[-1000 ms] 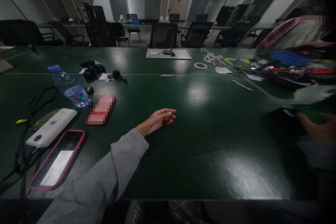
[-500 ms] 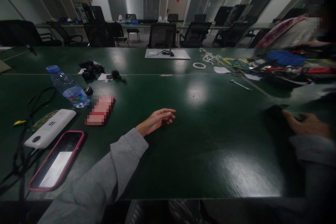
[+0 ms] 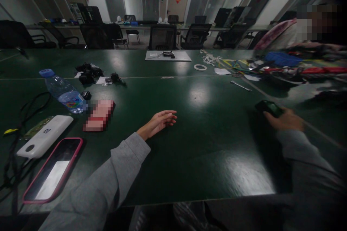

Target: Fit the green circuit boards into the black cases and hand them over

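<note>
My left hand (image 3: 158,122) rests on its side on the green table (image 3: 189,144), its fingers stretched out and holding nothing. At the right, my right hand (image 3: 286,118) is closed around a dark, flat object (image 3: 268,107) that looks like a phone; its far end sticks out past my thumb and fingers. To the left of my left hand lies a pinkish-red phone (image 3: 99,115), partly blurred out. A phone in a pink case (image 3: 54,171) with a lit screen and a white power bank (image 3: 45,136) are near the left front edge.
A water bottle (image 3: 63,92) leans at the left beside black cables. Small black parts (image 3: 88,73) are behind it. Farther back are a grey board (image 3: 181,56), a tape roll (image 3: 200,67), a wrench (image 3: 240,86) and a blue tray (image 3: 283,59) among wires. A person sits at the right.
My right hand has moved left and inward with the dark object, which now shows more clearly. The whole view has shifted slightly. My left hand keeps its pose.
</note>
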A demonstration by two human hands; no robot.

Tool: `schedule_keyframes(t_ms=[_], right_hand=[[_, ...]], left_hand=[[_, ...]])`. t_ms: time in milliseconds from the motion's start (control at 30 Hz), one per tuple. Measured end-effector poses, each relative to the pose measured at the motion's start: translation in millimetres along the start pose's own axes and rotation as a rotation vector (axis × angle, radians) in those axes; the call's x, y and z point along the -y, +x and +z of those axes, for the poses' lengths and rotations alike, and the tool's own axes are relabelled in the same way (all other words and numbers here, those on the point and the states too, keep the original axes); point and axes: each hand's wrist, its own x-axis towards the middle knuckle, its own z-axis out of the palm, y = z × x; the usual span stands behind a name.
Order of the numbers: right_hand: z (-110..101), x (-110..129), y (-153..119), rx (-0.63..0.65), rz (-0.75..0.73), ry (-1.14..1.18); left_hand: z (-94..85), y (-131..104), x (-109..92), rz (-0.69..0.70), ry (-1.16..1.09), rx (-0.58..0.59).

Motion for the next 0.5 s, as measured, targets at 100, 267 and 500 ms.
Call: schedule_keyframes(t_ms=[100,267,500], right_hand=[[12.0,69.5,-39.1,0.095,-0.034,-0.001],[34.3,209.6,-144.8,0.154,-0.502,0.314],[58.1,306.1,-264.6,0.343,-0.721,0.576]], left_hand=[[0.8,2.6,-2.6,0.056,-0.015,-0.061],[-0.6,7.9,-8.1,0.14,-0.074,-0.261],[-3.4,12.0,-3.1,0.193,-0.056,-0.386]])
